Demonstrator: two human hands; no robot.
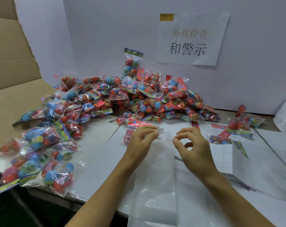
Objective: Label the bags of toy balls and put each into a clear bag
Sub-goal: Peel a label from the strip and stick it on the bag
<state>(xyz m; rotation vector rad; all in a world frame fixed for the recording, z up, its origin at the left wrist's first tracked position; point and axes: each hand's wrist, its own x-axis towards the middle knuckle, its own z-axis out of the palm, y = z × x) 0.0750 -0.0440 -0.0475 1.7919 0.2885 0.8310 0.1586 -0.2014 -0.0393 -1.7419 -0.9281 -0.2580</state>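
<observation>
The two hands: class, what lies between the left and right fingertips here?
In the head view, small white warning labels lie between the left hand and right hand, on a clear bag flat on the table.

Both forearms reach forward side by side, the hands close together but apart. The left hand (139,139) has its fingers curled, thumb and forefinger pinched together. The right hand (192,145) arches, fingers bent, thumb and forefinger nearly meeting.
</observation>
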